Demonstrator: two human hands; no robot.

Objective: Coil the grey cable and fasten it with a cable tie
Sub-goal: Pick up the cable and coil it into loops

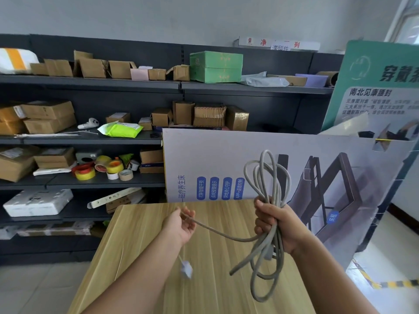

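Grey cable [267,177] half coiled above wooden table [145,236].
Our right hand [275,219] grips the loops w/ closed fist, over table's far right; our left hand [181,224] pinches the free strand, plug [186,269] dangling below it.

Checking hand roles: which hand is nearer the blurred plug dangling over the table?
Left. The left hand holds the cable directly above the plug; the right hand grips the coil farther off.

Light wood-grain table [145,245] in foreground. Behind it, printed white display board [226,159]. Left of table, dark grey metal shelving [90,82] against pale wall [158,17]. Right of table, pale tiled floor [390,245]; above, bright window [410,19].
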